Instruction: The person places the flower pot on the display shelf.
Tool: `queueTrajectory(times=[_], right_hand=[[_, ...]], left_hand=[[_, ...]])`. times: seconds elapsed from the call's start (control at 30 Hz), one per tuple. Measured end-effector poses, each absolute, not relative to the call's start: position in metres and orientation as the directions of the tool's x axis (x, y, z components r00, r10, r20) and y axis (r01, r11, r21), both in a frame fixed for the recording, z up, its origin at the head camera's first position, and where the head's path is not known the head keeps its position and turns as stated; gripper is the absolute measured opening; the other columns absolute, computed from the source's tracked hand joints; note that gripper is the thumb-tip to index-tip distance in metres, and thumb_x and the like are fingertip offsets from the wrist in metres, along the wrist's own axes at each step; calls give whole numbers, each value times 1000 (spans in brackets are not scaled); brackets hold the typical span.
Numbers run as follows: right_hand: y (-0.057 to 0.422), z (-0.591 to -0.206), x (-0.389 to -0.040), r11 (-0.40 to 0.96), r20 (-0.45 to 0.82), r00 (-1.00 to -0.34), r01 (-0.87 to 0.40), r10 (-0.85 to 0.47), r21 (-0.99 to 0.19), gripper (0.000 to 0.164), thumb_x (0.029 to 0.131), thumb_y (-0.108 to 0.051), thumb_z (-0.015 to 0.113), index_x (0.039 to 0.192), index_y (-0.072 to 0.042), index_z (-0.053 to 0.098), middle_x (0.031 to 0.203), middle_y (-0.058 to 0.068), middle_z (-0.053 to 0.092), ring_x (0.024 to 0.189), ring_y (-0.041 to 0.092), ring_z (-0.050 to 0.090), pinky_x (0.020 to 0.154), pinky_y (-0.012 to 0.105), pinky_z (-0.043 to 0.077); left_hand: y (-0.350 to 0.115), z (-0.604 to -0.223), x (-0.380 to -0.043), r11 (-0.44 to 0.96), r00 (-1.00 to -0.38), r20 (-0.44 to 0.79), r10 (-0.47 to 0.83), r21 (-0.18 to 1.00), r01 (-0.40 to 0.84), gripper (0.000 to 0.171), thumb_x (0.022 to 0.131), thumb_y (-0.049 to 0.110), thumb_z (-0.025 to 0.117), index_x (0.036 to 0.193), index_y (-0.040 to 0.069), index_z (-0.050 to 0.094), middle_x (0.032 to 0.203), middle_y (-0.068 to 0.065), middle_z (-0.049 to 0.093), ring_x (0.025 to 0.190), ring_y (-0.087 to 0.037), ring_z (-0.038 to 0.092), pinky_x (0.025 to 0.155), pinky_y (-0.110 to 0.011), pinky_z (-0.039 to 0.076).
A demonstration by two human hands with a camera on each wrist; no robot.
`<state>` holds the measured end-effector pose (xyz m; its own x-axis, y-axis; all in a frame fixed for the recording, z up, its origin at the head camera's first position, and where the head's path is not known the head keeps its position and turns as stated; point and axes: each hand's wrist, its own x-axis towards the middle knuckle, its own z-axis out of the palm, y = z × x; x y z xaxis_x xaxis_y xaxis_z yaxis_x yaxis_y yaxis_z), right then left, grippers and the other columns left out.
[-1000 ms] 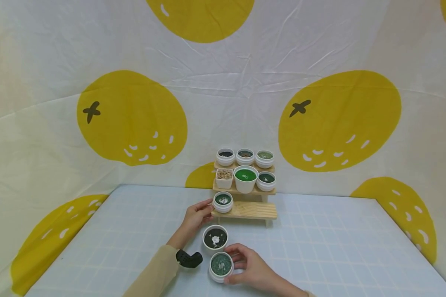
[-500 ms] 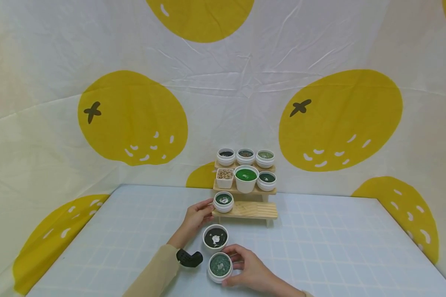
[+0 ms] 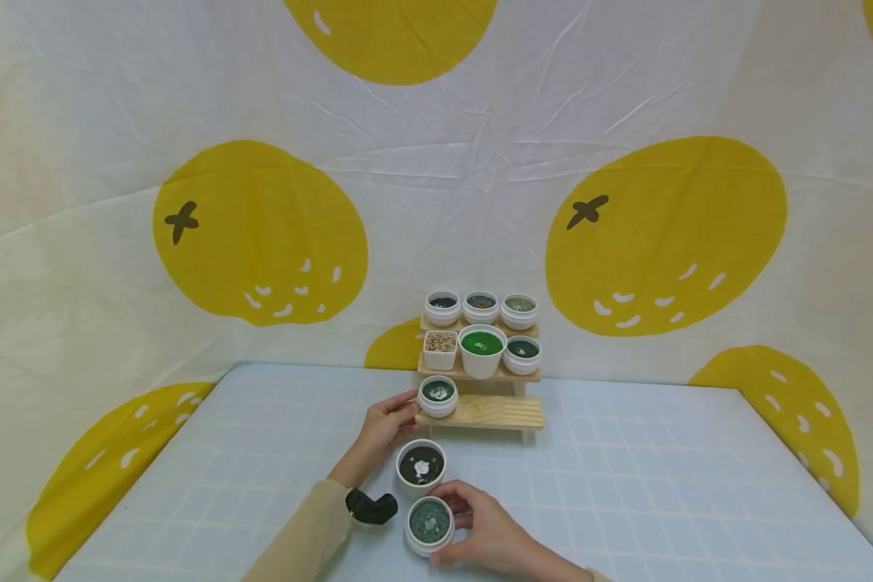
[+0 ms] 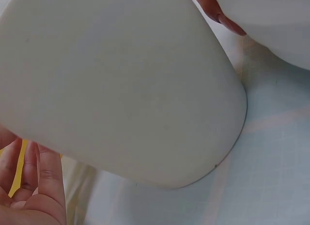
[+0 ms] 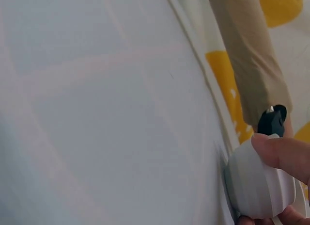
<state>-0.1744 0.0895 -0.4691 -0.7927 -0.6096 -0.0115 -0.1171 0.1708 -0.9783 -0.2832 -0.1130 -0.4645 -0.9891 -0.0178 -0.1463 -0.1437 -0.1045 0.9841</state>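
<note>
In the head view, a small white bowl (image 3: pixel 438 399) with a dark green and white filling stands on the left end of the stand's lowest step. My left hand (image 3: pixel 381 428) holds it by its left side, fingertips at its wall. Nearer me, my right hand (image 3: pixel 489 529) grips another white bowl (image 3: pixel 429 529) with a speckled green filling, its thumb and fingers round the right side. The thumb (image 5: pixel 283 154) lies on that bowl's wall in the right wrist view. Between the hands is a taller white cup (image 3: pixel 420 467) with a black and white filling; it fills much of the left wrist view.
The wooden three-step stand (image 3: pixel 498 412) is at the table's back. Its upper steps bear several white bowls, a square cup of brown bits (image 3: pixel 440 349) and a larger cup of bright green (image 3: pixel 482 347). A fruit-print cloth (image 3: pixel 436 202) hangs behind the pale gridded tabletop (image 3: pixel 626 485).
My right hand and its speckled green bowl have shifted slightly left and toward me. The left hand and the bowl on the stand have stayed in place.
</note>
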Motion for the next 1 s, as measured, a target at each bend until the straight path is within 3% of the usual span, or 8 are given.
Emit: queueTrajectory(times=[0.67, 1.0], right_hand=[[88, -466, -169, 213, -22, -806, -130, -591, -968, 60, 70, -10, 83, 123, -8, 55, 112, 3, 59, 98, 9, 55, 85, 13, 49], [91, -469, -170, 229, 1, -812, -165, -584, -959, 61, 70, -17, 85, 123, -9, 56, 112, 1, 60, 97, 6, 56, 84, 14, 50]], left_hand=[[-112, -464, -282, -106, -988, -150, -29, 984, -146, 40, 92, 8, 61, 131, -2, 56, 96, -5, 62, 72, -8, 59, 65, -18, 56], [-112, -463, -282, -114, -988, -150, -22, 983, -146, 41, 93, 10, 61, 132, -3, 55, 97, -5, 63, 72, -8, 60, 66, -18, 56]])
